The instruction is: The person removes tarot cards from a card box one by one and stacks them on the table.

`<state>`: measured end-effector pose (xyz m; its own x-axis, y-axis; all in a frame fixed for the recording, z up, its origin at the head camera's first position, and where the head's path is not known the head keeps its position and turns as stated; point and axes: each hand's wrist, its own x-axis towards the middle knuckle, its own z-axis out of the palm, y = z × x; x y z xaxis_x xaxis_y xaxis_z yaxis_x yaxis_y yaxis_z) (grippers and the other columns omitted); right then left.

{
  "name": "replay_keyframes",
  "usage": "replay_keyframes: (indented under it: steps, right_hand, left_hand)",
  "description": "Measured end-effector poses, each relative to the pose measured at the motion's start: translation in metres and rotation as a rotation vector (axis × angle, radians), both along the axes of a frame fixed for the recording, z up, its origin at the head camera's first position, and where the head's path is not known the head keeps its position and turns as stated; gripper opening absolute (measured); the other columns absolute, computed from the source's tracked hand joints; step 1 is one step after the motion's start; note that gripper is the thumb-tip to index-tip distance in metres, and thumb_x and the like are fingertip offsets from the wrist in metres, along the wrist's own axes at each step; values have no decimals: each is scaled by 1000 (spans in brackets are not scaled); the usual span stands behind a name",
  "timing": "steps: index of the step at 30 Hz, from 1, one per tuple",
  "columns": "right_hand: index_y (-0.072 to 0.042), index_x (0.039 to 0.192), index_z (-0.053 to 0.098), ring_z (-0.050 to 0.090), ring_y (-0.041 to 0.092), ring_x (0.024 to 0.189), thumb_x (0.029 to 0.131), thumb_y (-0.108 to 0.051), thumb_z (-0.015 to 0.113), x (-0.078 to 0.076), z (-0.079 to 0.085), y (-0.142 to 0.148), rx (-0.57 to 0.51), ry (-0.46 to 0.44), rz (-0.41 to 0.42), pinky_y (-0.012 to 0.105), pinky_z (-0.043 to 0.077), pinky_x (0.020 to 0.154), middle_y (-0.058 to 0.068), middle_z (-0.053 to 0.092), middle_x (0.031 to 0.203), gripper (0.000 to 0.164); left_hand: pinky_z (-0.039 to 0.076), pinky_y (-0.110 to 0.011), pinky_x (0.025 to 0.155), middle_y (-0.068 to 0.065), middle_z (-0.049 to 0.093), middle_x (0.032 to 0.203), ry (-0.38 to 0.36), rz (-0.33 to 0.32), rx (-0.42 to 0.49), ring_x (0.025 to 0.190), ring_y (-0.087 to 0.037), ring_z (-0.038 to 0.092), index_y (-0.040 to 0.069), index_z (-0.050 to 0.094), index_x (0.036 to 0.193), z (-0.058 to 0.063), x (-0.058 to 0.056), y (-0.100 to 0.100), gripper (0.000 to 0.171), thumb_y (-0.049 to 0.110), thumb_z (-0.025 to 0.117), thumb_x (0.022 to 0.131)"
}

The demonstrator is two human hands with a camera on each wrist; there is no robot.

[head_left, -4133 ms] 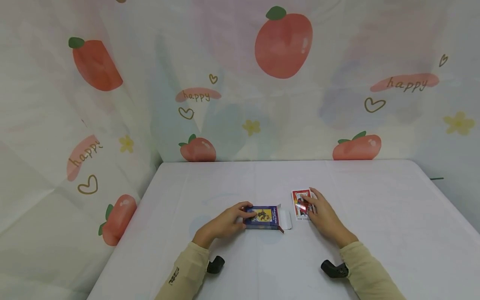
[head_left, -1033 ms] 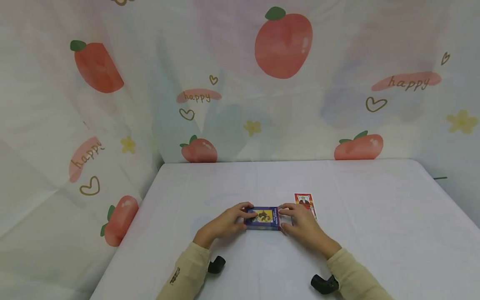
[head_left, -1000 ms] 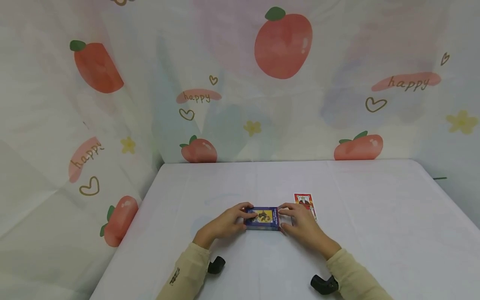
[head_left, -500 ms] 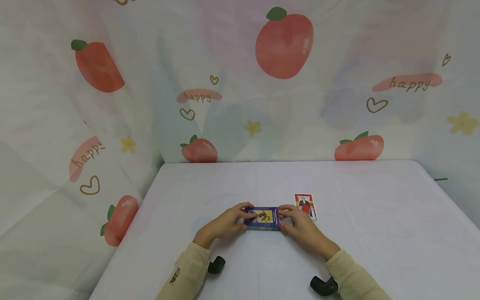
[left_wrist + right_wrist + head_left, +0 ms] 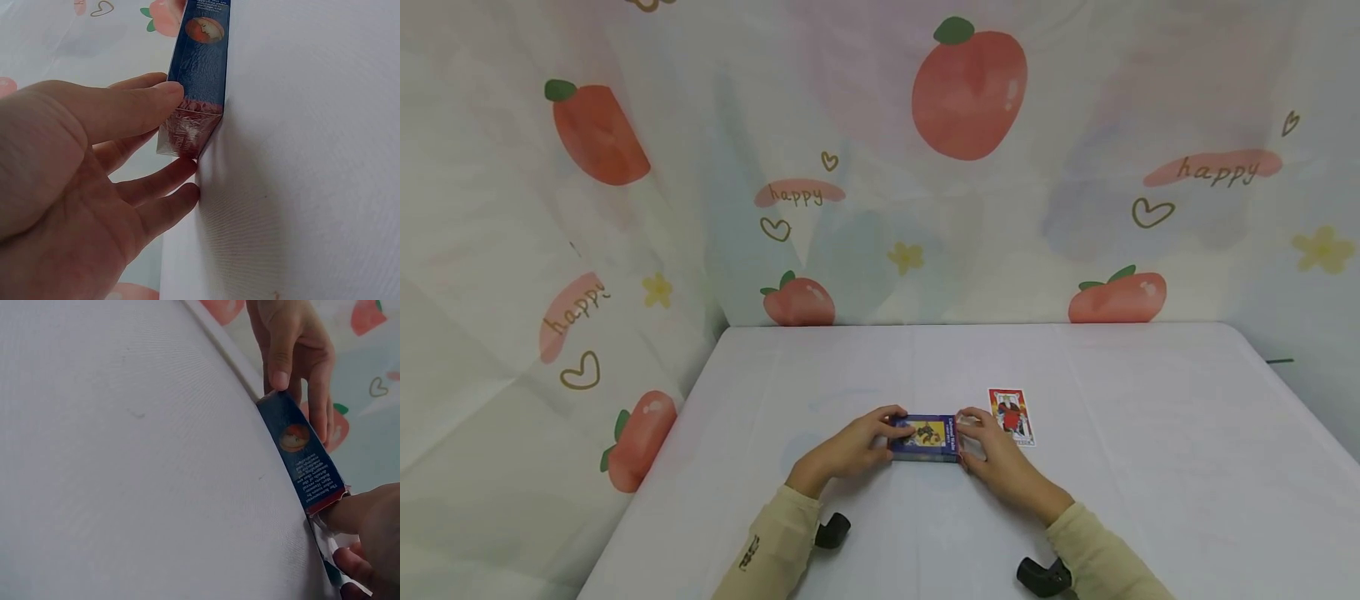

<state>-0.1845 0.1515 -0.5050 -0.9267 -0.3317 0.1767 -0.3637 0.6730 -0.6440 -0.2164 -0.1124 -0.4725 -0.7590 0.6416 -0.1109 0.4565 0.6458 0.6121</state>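
A blue card box (image 5: 927, 437) with a yellow picture on top lies flat on the table in the head view. My left hand (image 5: 852, 443) grips its left end, thumb on the near side, as the left wrist view shows closely. At the opposite end, my right hand (image 5: 1000, 458) has thumb and fingers curled around the box's mouth. In the right wrist view the right thumb (image 5: 350, 512) is against that end, and a pale flap (image 5: 325, 540) shows below it. A red-bordered picture card (image 5: 1012, 417) lies face up just beyond the right hand.
A white cloth covers the table (image 5: 1150, 417). Fruit-patterned fabric (image 5: 880, 167) hangs behind it and at the left. Black wrist-camera mounts (image 5: 832, 530) stick out beside both sleeves.
My right hand has left the card and come left to the box's mouth, covering the white flap. The card is slightly turned and now almost wholly visible. The left hand has stayed put.
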Motion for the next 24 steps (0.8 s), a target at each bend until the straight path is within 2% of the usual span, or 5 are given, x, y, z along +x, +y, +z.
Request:
replay_keyframes:
  steps: [6,13,24]
  right_hand:
    - [10,131,61,55,43,130,95,-6,65,1,-2,-2,26,7,3,57,48,106,24,48,146,39]
    - [10,127,64,52,44,132,93,-5,68,3,-1,-3,86,55,-7,65,43,105,23,54,142,37]
    - [6,121,70,56,40,130,89,-7,74,3,1,-4,147,107,-33,65,45,104,18,61,137,35]
  left_hand:
    - [34,-46,122,-6,38,160,-1,2,-4,153,-27,32,15,55,145,0,0,0,49,5,64,97]
    - [33,-47,123,-6,38,161,-2,2,3,153,-27,32,15,55,145,-1,0,0,49,4,64,97]
    - [34,-47,122,-7,39,160,5,-5,4,152,-28,33,14,56,144,0,-1,-1,49,4,65,97]
